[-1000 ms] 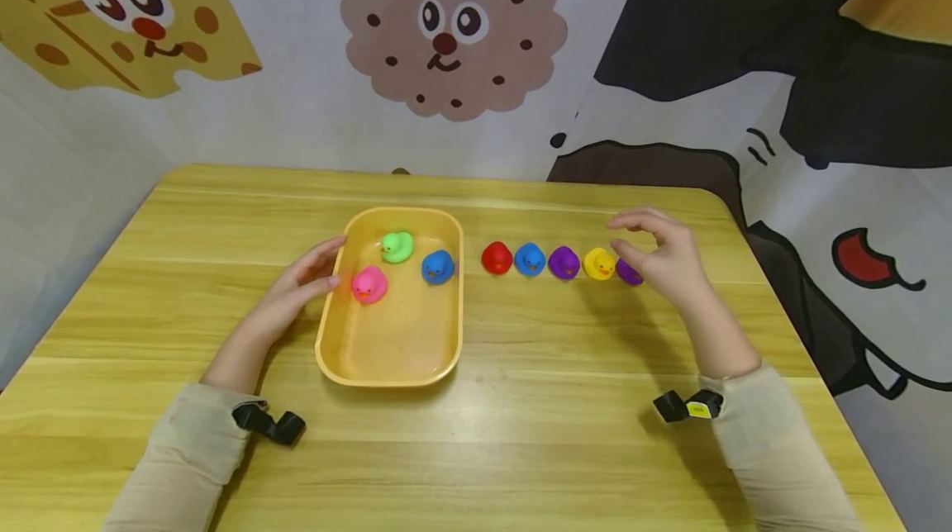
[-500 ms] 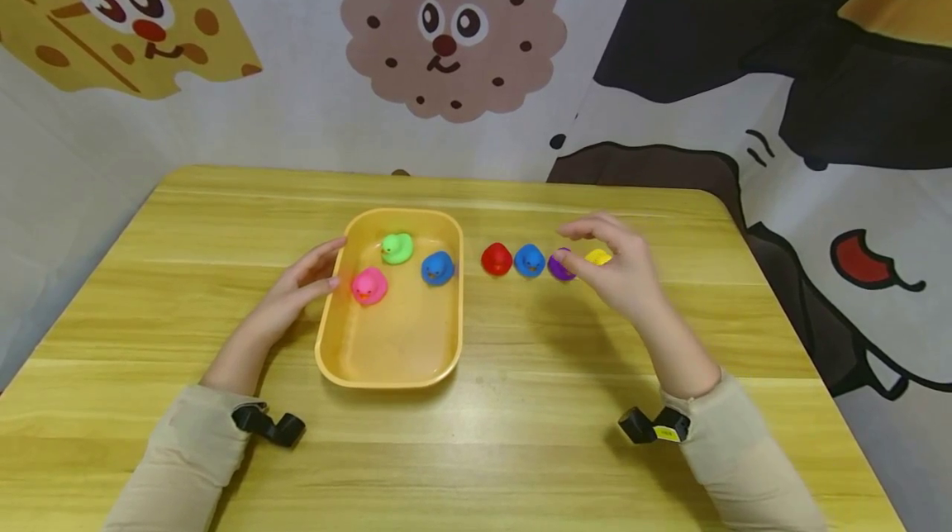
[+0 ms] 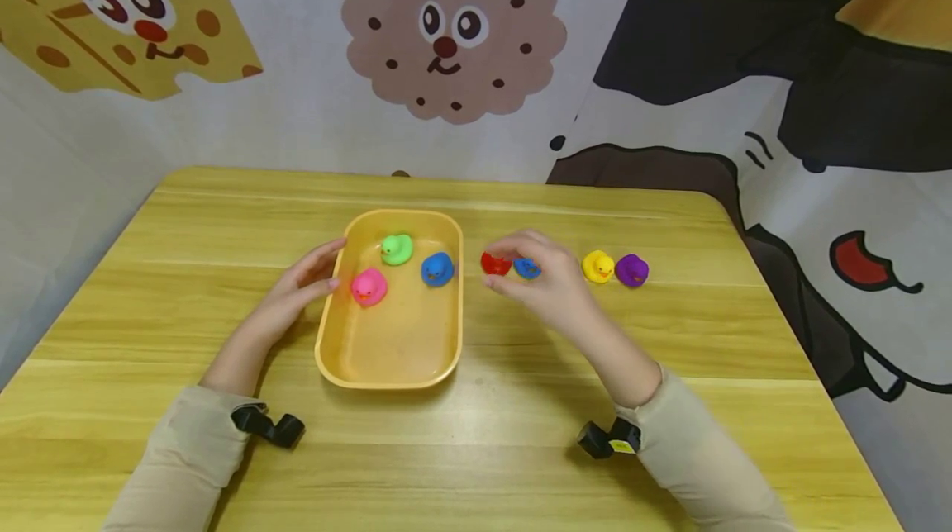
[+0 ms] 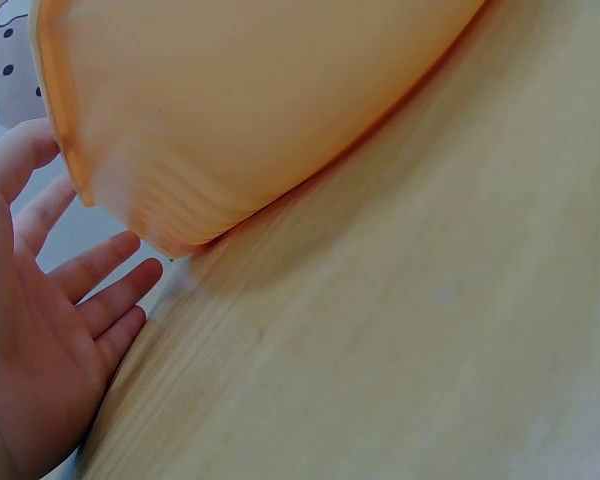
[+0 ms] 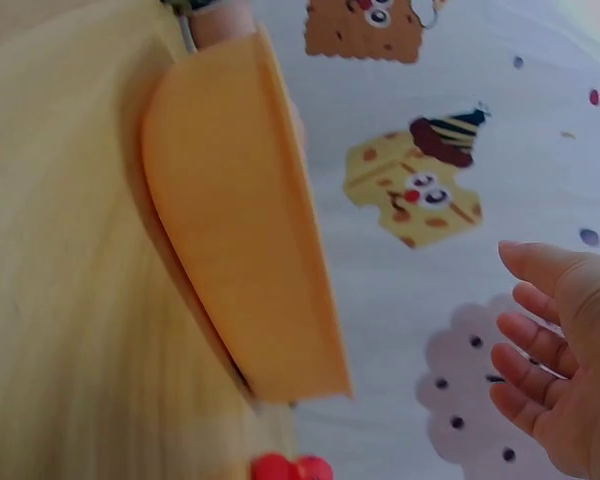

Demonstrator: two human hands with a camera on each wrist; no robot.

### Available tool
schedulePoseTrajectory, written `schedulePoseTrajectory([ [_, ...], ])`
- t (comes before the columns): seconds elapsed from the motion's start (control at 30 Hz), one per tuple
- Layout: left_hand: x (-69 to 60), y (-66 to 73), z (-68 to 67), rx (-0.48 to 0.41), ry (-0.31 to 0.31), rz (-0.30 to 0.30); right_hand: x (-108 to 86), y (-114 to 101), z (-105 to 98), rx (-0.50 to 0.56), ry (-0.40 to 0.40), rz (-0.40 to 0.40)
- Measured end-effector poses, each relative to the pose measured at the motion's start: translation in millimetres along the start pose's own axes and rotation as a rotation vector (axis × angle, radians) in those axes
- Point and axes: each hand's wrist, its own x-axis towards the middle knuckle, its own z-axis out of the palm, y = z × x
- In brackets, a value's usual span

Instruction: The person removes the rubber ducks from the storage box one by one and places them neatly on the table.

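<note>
My left hand rests against the left rim of a yellow-orange plastic tray, its fingers spread in the left wrist view. Inside the tray sit a pink rubber duck, a green duck and a blue duck. My right hand hovers above the row of ducks, thumb and fingers apart with nothing between them. Seen through that gap are a red duck and another blue duck, both partly covered. In the right wrist view the red duck shows at the bottom edge.
To the right of my right hand stand a yellow duck and a purple duck, side by side. All this is on a wood-grain table. Behind the table hangs a cartoon-printed cloth.
My right hand has moved left along the row, from the far-right purple duck to the red one. It now covers the middle purple duck. My left hand and the tray have stayed put.
</note>
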Motion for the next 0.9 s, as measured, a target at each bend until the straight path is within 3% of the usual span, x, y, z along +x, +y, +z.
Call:
schedulePoseTrajectory([
  [0.43, 0.3, -1.0, 0.0, 0.010, 0.001, 0.028, 12.9, -10.2, 52.1, 0.067, -0.167, 0.041],
  [0.9, 0.2, -1.4, 0.7, 0.000, 0.001, 0.042, 29.9, -9.8, 88.3, -0.007, -0.359, 0.041],
])
